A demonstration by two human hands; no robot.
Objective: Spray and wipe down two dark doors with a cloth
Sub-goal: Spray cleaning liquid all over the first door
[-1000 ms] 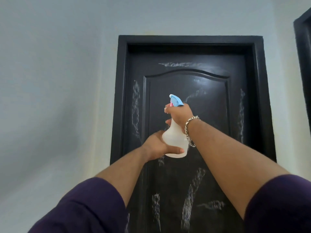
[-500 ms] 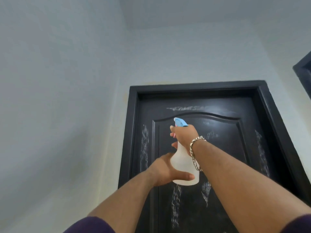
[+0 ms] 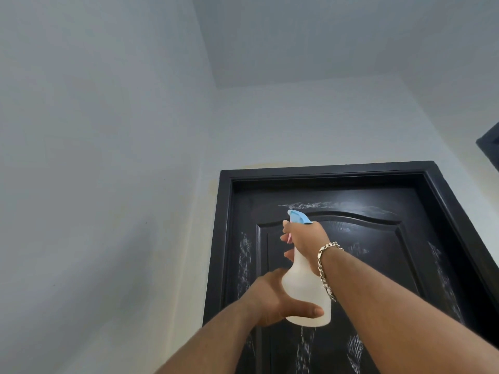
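A dark panelled door [image 3: 378,265] with whitish streaks fills the lower right of the head view. I hold a white spray bottle [image 3: 305,287] with a blue nozzle up in front of it. My right hand [image 3: 306,236], with a chain bracelet at the wrist, grips the bottle's neck and trigger. My left hand [image 3: 275,300] cups the bottle's base from the left, thumb across the bottom. The nozzle points at the door's upper rail. A corner of a second dark door frame [image 3: 490,144] shows at the right edge. No cloth is in view.
Pale grey walls [image 3: 108,184] stand to the left and above the door, meeting the ceiling [image 3: 324,36] at the top. The black door frame [image 3: 224,238] borders the door on the left and top.
The view has tilted upward, so the door sits lower in the frame and the ceiling appears. Both hands keep their hold on the bottle, which now points nearer the door's top.
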